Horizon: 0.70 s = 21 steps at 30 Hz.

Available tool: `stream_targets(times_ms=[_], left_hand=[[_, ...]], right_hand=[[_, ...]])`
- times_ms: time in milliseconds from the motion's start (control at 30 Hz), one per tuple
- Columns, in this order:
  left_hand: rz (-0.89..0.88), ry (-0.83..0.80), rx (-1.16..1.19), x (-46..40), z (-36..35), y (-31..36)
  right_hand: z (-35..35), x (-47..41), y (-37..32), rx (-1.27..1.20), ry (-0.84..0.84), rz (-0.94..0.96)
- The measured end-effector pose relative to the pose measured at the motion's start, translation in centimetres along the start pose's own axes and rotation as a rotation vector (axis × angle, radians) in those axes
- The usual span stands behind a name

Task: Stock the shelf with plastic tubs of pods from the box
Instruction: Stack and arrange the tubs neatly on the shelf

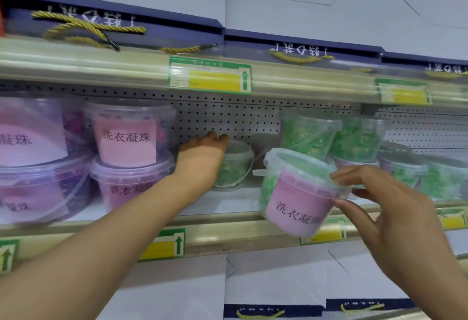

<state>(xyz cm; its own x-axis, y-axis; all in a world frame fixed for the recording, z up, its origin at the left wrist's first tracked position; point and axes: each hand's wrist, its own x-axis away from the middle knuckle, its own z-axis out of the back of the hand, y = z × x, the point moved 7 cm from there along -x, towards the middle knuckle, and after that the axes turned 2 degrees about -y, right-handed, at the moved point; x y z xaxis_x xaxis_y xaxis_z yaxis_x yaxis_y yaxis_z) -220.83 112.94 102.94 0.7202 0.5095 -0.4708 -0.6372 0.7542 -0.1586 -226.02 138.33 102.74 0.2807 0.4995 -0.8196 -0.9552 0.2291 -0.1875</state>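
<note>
Far left, at 9 o'clock: purple tubs (131, 142) stacked two high on the shelf (228, 233), pink labels facing out, another larger stack just beside them at the frame edge. Left hand (202, 157) reaches deep into the shelf at centre, back of hand up, fingers bent over the rim of a small green tub (235, 167) standing toward the pegboard (228, 114); whether it truly grips the tub I cannot tell, fingertips hidden. Green-and-yellow price tag (210, 75) on the upper rail at 12 o'clock. Right of centre, at 4 o'clock from the left hand: a held tub (298, 193) of green pods, pink label, tilted with its lid leaning left, hanging over the shelf's front lip. Right hand (395, 208) pinches its rim on the right side, thumb below, fingers above. Behind, at 2 o'clock: more green tubs (354, 140) stacked two high. Blue boxes (114, 18) with gold cord handles on the upper shelf.
</note>
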Motion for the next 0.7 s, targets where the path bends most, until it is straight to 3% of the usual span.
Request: stream_targets(times_ms=[100,233,300,567,700], left_hand=[[-0.032,0.032,-0.059,2.2,1.3,-0.5],[-0.118,-0.014,0.167,2.8,2.1,1.1],[-0.136,0.026,0.16,2.3,2.1,1.9],[-0.089,0.1,-0.051,2.6,2.5,1.2],[-0.047,0.087,0.062,3.2,2.3,0.2]], right_hand=[[0.5,0.0,0.3,-0.008,0.011,-0.055],[1.0,-0.4,-0.3,-0.029,0.044,-0.08],[1.2,-0.6,-0.8,-0.007,0.066,-0.067],[1.7,0.0,-1.2,0.038,0.08,-0.058],[2.0,0.2,-1.5,0.038,0.086,-0.053]])
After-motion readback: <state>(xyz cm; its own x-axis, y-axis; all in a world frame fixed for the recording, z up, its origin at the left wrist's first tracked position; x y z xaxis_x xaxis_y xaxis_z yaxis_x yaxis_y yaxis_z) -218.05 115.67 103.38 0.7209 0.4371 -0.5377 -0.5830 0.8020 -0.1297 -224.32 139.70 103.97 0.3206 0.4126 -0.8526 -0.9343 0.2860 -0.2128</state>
